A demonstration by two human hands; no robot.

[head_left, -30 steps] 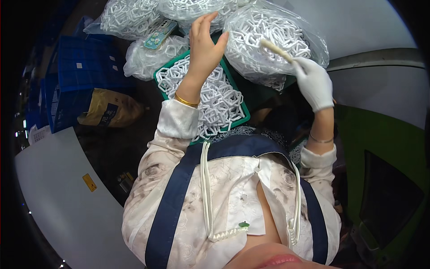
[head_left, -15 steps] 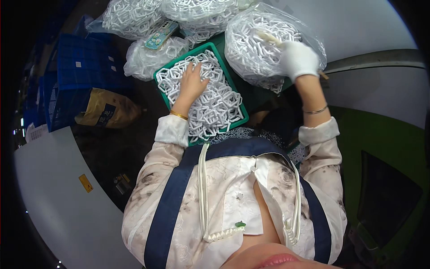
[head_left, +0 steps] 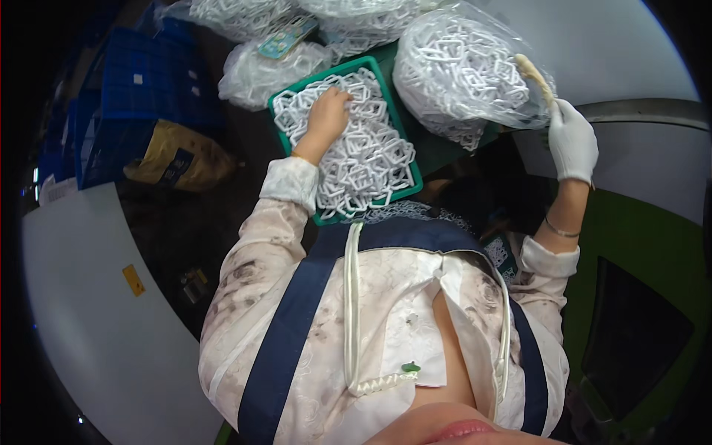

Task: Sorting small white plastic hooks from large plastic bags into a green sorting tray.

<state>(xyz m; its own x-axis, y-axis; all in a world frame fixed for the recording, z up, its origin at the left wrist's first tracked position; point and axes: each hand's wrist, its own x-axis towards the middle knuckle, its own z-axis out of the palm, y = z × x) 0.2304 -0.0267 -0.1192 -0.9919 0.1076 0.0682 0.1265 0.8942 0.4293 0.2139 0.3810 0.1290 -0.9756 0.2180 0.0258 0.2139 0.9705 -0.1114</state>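
A green tray (head_left: 410, 156) in front of me is heaped with white angular plastic rings (head_left: 363, 167). My bare left hand (head_left: 328, 115) rests on the heap with its fingers curled and closed; what lies under the fingertips is hidden. Off to the right, my right hand (head_left: 572, 142), in a white knit glove, grips the lower end of a long, bent, cream-coloured piece with a rounded tip (head_left: 534, 74). Its kind I cannot make out. That piece stands at the right edge of a clear plastic bag (head_left: 475, 70) filled with the same white rings.
More clear bags of white rings (head_left: 363, 22) stand at the back, and a patterned phone (head_left: 288, 38) lies on one bag (head_left: 274, 74). Blue crates (head_left: 141, 96) and a brown paper sack (head_left: 178, 157) are at the left. A grey panel (head_left: 89, 297) curves along the near left.
My right hand has moved right, off the bag, bringing the cream-coloured piece along. My left hand has gone from spread fingers to curled ones on the rings. The whole view has shifted slightly.
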